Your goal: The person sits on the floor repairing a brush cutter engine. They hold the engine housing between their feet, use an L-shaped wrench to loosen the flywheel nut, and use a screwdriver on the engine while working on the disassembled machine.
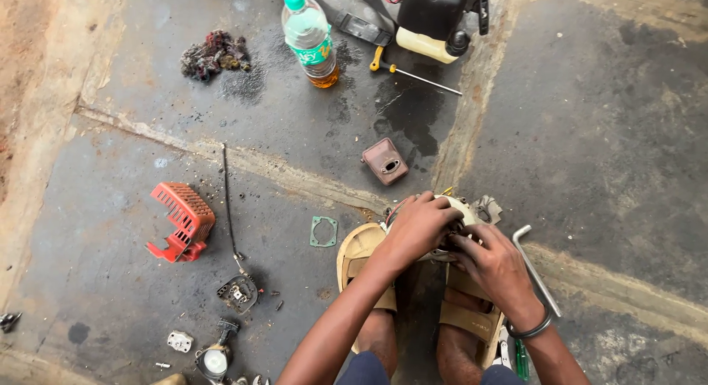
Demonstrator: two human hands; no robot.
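Observation:
My left hand (417, 226) clamps down over the top of a small greasy engine block (461, 208) resting on the stone floor in front of my sandalled feet. My right hand (493, 263) presses against the block's near right side, fingers curled onto it; a dark band circles that wrist. Most of the block is hidden under both hands.
A red plastic engine cover (181, 219), a thin cable (228, 200) and a carburettor (237, 290) lie to the left. A green gasket (323, 231), brown muffler (384, 161), L-shaped metal wrench (535, 267), screwdriver (413, 74), bottle (310, 35), rag (214, 54) and fuel-tank unit (435, 20) surround me.

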